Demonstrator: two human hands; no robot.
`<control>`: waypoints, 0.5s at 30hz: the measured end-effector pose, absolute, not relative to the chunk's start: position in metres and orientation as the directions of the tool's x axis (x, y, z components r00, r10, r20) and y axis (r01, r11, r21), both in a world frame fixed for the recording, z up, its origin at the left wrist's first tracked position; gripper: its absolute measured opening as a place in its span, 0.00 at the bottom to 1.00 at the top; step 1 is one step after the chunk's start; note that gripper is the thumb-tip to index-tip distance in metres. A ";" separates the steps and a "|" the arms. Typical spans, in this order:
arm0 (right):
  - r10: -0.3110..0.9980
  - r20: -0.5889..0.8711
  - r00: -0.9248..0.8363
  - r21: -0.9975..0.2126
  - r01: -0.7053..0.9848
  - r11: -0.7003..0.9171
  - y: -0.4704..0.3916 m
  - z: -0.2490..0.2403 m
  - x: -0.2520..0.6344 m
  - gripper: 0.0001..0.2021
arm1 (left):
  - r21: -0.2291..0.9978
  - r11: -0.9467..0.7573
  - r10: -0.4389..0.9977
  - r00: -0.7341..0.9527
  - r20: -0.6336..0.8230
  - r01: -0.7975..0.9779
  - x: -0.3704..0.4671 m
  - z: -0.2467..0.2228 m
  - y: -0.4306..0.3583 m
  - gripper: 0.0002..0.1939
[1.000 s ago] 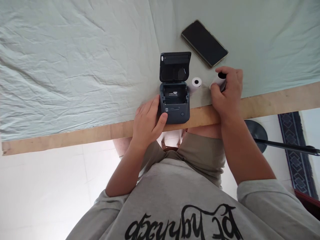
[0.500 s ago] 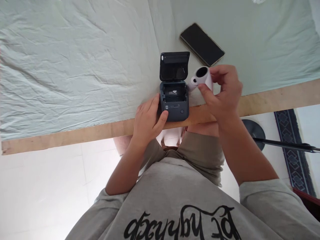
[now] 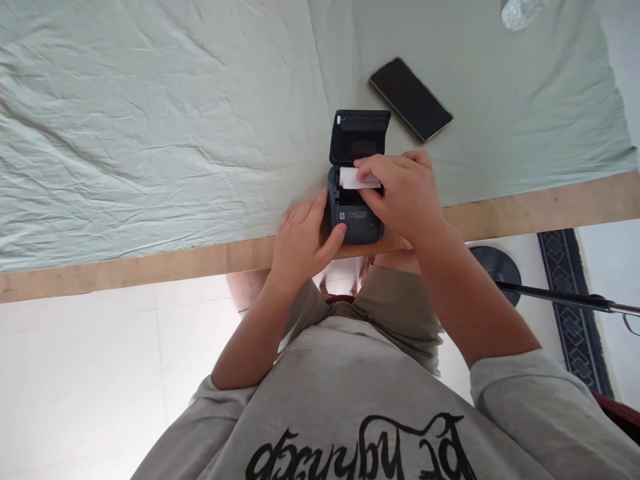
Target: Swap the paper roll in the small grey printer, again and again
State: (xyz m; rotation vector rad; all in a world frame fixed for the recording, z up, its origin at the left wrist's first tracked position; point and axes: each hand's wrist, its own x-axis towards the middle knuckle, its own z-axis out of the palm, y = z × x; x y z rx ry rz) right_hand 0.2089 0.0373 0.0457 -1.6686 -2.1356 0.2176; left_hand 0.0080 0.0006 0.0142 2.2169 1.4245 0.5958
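A small dark grey printer (image 3: 356,223) sits near the table's wooden front edge, its lid (image 3: 359,135) standing open. My left hand (image 3: 303,240) grips the printer's left side, thumb on its front. My right hand (image 3: 403,193) is above the open compartment and holds a white paper roll (image 3: 351,177) at the compartment's mouth. Whether the roll rests inside I cannot tell. My right hand hides the spot to the printer's right.
A black phone (image 3: 410,99) lies face up behind the printer to the right. A crumpled clear wrapper (image 3: 517,12) shows at the far top right. The pale green cloth (image 3: 150,133) covers the table; the wooden edge (image 3: 125,270) runs along the front. A black stand base (image 3: 493,263) sits on the floor.
My right hand picked a paper roll up from the cloth right of the printer and carried it left over the open compartment. The left hand stayed on the printer.
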 end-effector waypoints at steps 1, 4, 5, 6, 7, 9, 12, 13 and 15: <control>0.950 0.235 -0.204 -0.389 0.876 0.285 0.036 0.046 0.209 0.06 | 0.572 -0.374 0.919 0.376 0.120 0.730 0.008 0.014 0.000 0.34; 0.929 0.281 -0.242 -0.410 0.845 0.344 0.030 0.050 0.211 0.07 | 0.585 -0.368 0.920 0.373 0.118 0.723 0.006 0.014 0.001 0.33; 0.921 0.297 -0.252 -0.411 0.837 0.362 0.027 0.051 0.211 0.07 | 0.598 -0.364 0.921 0.372 0.116 0.714 0.006 0.015 0.001 0.33; 0.913 0.311 -0.262 -0.415 0.827 0.379 0.023 0.051 0.211 0.08 | 0.621 -0.357 0.922 0.370 0.114 0.697 0.006 0.016 0.002 0.32; 0.907 0.325 -0.269 -0.423 0.816 0.394 0.019 0.050 0.211 0.08 | 0.654 -0.345 0.925 0.363 0.114 0.673 0.006 0.017 0.004 0.31; 0.895 0.360 -0.261 -0.448 0.793 0.412 0.011 0.046 0.211 0.08 | 0.727 -0.302 0.940 0.320 0.119 0.617 0.008 0.018 0.007 0.29; 0.885 0.416 -0.207 -0.488 0.771 0.409 0.000 0.038 0.211 0.07 | 0.761 -0.226 0.966 0.238 0.096 0.608 0.015 0.019 0.013 0.29; 0.885 0.426 -0.187 -0.495 0.771 0.401 -0.003 0.036 0.211 0.07 | 0.740 -0.210 0.971 0.227 0.079 0.638 0.018 0.019 0.014 0.30; 0.882 0.439 -0.173 -0.498 0.770 0.399 -0.007 0.034 0.211 0.06 | 0.678 -0.203 0.974 0.217 0.065 0.706 0.024 0.019 0.013 0.32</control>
